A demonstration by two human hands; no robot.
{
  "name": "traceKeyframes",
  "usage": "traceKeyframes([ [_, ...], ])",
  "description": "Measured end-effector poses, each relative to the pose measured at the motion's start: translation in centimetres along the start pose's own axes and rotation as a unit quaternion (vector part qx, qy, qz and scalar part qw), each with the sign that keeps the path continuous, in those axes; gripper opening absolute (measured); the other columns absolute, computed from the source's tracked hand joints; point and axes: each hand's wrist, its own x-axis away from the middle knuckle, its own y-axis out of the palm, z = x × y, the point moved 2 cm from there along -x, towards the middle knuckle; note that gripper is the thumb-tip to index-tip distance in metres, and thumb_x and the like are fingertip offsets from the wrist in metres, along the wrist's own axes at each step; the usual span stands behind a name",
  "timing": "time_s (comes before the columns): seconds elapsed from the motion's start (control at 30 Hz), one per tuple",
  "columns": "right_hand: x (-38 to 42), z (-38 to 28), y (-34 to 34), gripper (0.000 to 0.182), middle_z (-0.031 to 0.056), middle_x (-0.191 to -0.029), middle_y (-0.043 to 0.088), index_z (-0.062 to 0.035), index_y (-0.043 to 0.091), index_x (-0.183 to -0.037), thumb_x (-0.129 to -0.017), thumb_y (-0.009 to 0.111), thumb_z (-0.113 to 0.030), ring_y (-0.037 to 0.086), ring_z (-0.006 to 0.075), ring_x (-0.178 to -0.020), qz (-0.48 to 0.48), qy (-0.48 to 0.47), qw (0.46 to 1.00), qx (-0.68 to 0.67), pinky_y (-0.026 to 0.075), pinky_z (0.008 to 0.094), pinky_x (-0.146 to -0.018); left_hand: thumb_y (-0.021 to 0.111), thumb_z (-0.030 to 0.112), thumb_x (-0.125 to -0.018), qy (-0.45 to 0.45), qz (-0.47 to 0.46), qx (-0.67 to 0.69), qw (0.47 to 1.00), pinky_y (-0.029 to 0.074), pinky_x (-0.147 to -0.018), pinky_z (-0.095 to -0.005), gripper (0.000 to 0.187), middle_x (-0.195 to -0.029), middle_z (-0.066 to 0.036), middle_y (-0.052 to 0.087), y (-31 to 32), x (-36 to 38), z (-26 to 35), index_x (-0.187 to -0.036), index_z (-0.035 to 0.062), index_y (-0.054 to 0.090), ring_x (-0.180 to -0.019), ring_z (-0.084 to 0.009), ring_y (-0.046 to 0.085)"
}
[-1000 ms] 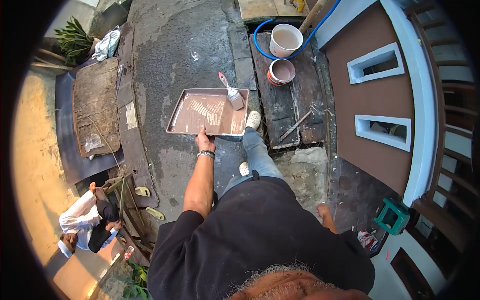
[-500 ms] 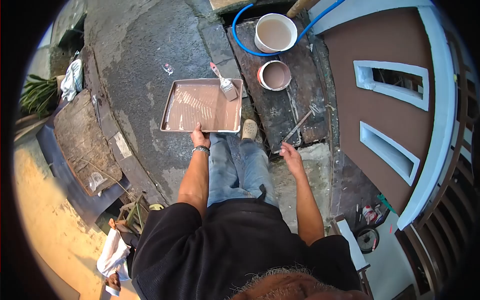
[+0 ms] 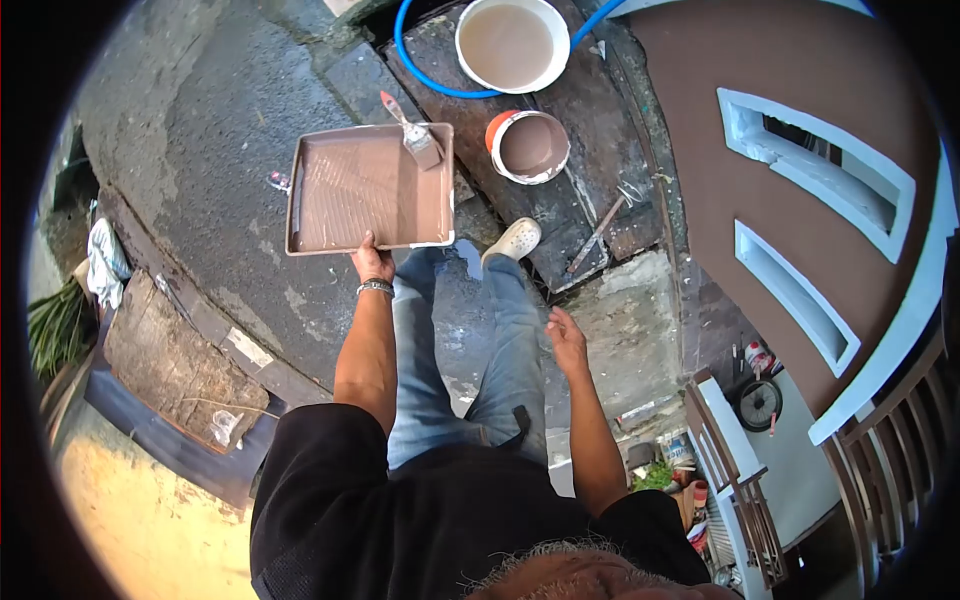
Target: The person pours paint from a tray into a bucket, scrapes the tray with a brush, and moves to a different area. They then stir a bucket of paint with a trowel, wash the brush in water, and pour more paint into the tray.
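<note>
My left hand (image 3: 373,262) grips the near edge of a paint tray (image 3: 345,190), thumb on top of the rim. Brown paint coats the tray, and a paintbrush (image 3: 420,145) with a red-tipped handle rests across its far right corner. My right hand (image 3: 567,340) hangs beside my right leg, fingers loosely apart, with nothing in it. Beyond it, a small bucket (image 3: 530,148) of brown paint stands on dark boards, next to a larger white bucket (image 3: 512,45) of cloudy brownish liquid.
A blue hose (image 3: 425,75) curves around the large bucket. A thin stick (image 3: 597,235) lies on the boards. To the right rises a brown wall (image 3: 690,130) with white-framed openings. A wooden board (image 3: 185,350) lies at the left, and a railing (image 3: 735,470) stands lower right.
My right foot has stepped forward, nearer the boards. The tray, held in my left hand, sits further left and higher in view. My right hand has lowered toward my leg.
</note>
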Motion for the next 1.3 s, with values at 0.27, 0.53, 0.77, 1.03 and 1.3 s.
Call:
traceKeyframes([
  [0.27,-11.5,0.2,4.1,0.035,0.0113,-0.114,0.066,-0.0039,0.059,-0.129,-0.097,0.060,-0.016,0.066,0.0161,-0.085,0.036,0.010,0.996,-0.086,0.052,0.0295,-0.077,0.054,0.015,-0.100,-0.019,-0.010,0.109,0.994,0.047,-0.104,-0.0487,0.041,-0.130,-0.017,0.058,3.1,-11.3,-6.1,-0.137,0.0000,0.045,-0.118,-0.0325,0.057],
  [0.53,-21.4,-5.5,2.6,0.020,0.0099,-0.094,0.063,-0.0081,0.074,-0.107,-0.088,0.068,-0.014,0.060,0.0220,-0.077,0.148,-0.161,0.968,0.122,0.049,0.0331,-0.072,0.058,0.044,-0.098,-0.060,0.042,0.050,0.996,0.052,-0.098,-0.0509,0.055,-0.131,-0.019,0.057,2.8,-18.8,-12.5,-0.129,-0.0011,0.051,-0.123,-0.0365,0.054],
  [0.77,-34.1,-10.9,3.9,0.021,0.0134,-0.103,0.063,-0.0100,0.074,-0.105,-0.085,0.069,-0.016,0.064,0.0320,-0.094,0.169,-0.239,0.938,0.188,0.050,0.0417,-0.085,0.059,0.059,-0.092,-0.282,0.014,-0.187,0.941,0.052,-0.093,-0.0511,0.091,-0.135,-0.021,0.054,3.1,-16.7,-13.2,-0.154,0.0045,0.019,-0.118,-0.0366,0.057],
  [1.03,-46.1,-9.7,7.3,0.027,0.0135,-0.124,0.061,-0.0131,0.072,-0.112,-0.085,0.066,-0.016,0.063,0.0323,-0.110,0.174,-0.239,0.891,0.345,0.052,0.0416,-0.094,0.065,0.036,-0.094,-0.094,-0.232,-0.400,0.882,0.055,-0.086,-0.0355,0.068,-0.121,-0.015,0.063,10.4,8.2,-7.6,-0.145,0.0014,0.035,-0.106,-0.0226,0.065],
  [1.3,-48.0,-10.7,8.7,0.025,0.0104,-0.125,0.062,-0.0201,0.074,-0.110,-0.086,0.066,-0.021,0.065,0.0326,-0.107,0.165,-0.218,0.852,0.447,0.052,0.0429,-0.093,0.068,0.011,-0.092,-0.061,-0.241,-0.399,0.883,0.051,-0.089,-0.0322,0.058,-0.112,-0.012,0.063,10.1,4.8,-12.8,-0.141,-0.0013,0.038,-0.102,-0.0178,0.061],
])
